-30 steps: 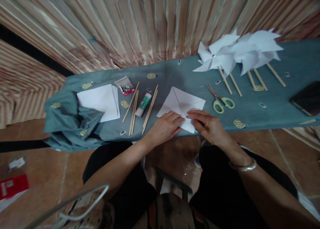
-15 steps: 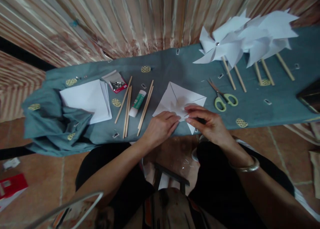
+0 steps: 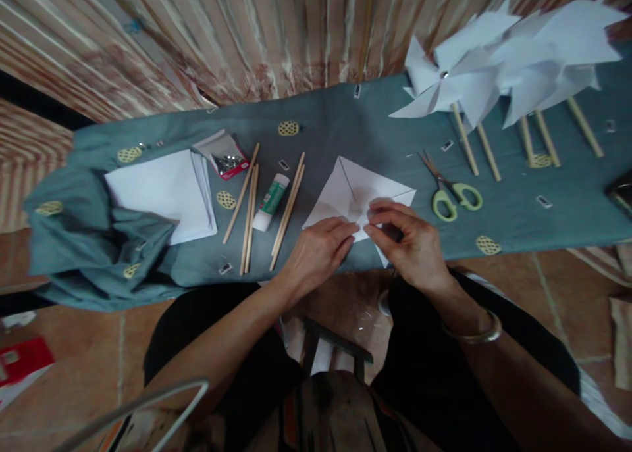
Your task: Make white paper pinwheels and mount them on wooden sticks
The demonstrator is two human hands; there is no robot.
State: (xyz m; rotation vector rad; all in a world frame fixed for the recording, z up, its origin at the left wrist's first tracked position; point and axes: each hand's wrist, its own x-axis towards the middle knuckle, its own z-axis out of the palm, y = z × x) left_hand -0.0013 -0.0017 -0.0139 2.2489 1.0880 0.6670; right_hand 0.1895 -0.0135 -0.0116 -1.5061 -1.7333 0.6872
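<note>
A white paper square [image 3: 330, 199] with slits cut in from its corners lies on the cloth before me. My left hand [image 3: 323, 251] rests on its near left part, fingers closed together at the paper near the middle. My right hand [image 3: 407, 238] pinches a flap of the same paper just right of the left fingertips. One pointed corner sticks out below the right hand toward the table edge. The fingers hide the near part of the square. Green-handled scissors [image 3: 450, 192] lie to the right of my right hand.
Left of the paper lie wooden sticks [image 3: 287, 215], a glue stick [image 3: 271, 202], an open box of metal pins [image 3: 227, 161] and a stack of white paper [image 3: 158, 192]. Several finished paper pinwheels [image 3: 474, 77] on sticks lie at the back right. The blue-green cloth [image 3: 316, 136] is bunched at left.
My right fingertips have shifted slightly left and down toward the left fingertips, still pinching the paper. The camera view has moved a little; the other things lie as before.
</note>
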